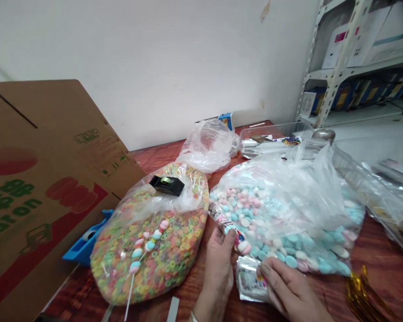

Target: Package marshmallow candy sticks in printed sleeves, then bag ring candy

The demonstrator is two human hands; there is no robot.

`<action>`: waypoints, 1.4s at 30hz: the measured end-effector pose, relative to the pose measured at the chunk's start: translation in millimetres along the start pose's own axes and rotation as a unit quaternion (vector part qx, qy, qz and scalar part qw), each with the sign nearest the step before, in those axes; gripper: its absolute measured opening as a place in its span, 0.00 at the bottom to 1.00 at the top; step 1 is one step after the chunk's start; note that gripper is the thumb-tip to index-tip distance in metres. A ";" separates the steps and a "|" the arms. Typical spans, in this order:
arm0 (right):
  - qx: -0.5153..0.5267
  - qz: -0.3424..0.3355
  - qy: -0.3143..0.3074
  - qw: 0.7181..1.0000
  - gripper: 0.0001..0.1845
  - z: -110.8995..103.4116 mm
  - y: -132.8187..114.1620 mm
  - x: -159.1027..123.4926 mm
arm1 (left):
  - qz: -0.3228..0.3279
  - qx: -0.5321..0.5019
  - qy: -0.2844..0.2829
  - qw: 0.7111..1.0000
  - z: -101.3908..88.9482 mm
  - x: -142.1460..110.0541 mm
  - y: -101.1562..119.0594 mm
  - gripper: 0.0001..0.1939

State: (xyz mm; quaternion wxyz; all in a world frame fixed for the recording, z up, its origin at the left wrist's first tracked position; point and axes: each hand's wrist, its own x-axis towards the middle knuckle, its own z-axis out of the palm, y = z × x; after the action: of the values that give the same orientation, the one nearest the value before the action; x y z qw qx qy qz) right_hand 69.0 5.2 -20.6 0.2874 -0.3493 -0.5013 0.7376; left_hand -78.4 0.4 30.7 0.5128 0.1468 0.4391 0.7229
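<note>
My left hand [218, 264] pinches a candy skewer in a clear printed sleeve [225, 223] that points up and to the left. Under the fingers of my right hand [289, 290] lies a small silvery printed packet [248, 281], flat on the table. Both hands are low in the centre of the view, between two big clear bags. The left bag [147, 241] holds multicoloured candy rings, with a finished pastel skewer [144, 250] and a black tape dispenser [167, 184] lying on top. The right bag [289, 223] holds blue, pink and white round candies.
A large brown cardboard box [43, 179] fills the left side, with a blue dispenser [83, 243] at its foot. At the back stand a clear tray [272, 136] and a crumpled plastic bag [208, 143]. Gold twist ties [362, 290] lie at the right; metal shelving [356, 67] beyond.
</note>
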 end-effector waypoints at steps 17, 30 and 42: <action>-0.131 -0.062 -0.015 0.989 0.24 0.9 -0.7 -6.4 | -0.119 -0.082 0.092 0.985 6.1 -0.3 2.7 0.24; -0.400 -0.208 0.021 0.892 0.15 5.5 11.3 -4.6 | -0.035 -0.094 0.104 0.990 8.9 3.6 -5.2 0.19; -0.170 -0.150 0.097 0.969 0.17 14.9 -6.5 17.6 | -0.076 -0.094 0.013 0.993 20.3 -24.6 -39.5 0.15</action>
State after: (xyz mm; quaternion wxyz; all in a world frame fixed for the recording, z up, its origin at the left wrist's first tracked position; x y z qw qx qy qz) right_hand 47.1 12.9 -14.7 0.3787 -0.3832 -0.6359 0.5526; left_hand -30.2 -7.6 17.1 0.5718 0.0546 0.3863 0.7217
